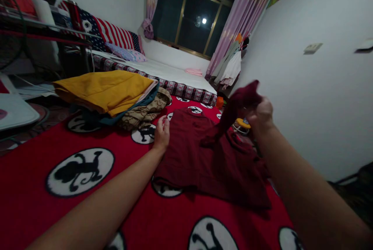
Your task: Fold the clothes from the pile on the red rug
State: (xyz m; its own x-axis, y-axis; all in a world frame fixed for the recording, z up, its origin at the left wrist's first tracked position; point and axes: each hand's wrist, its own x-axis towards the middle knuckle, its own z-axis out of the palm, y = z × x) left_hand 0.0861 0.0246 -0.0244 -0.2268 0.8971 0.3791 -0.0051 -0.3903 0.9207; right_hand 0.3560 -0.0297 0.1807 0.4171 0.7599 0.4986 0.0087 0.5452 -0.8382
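Observation:
A maroon long-sleeved top [186, 157] lies spread on the red blanket [131, 211], which is printed with white ovals and black monkey figures. My right hand [262, 114] is closed on a part of the top that looks like a sleeve, lifted above the rest and slightly blurred. At the top's left edge, my left hand [162, 131] rests on its side with the fingers stretched out, touching or very close to the cloth. Just beyond that hand sits a pile of folded clothes, with a yellow garment [107, 89] uppermost and a brown patterned garment [145, 112] below.
Behind the blanket stands a bed [169, 73] with a striped cushion [113, 32]. A cluttered desk [43, 34] is at the left, with a white chair seat [17, 106] before it. Clothes [231, 69] hang by the curtain. A yellow-topped stool [243, 124] stands beyond the right hand.

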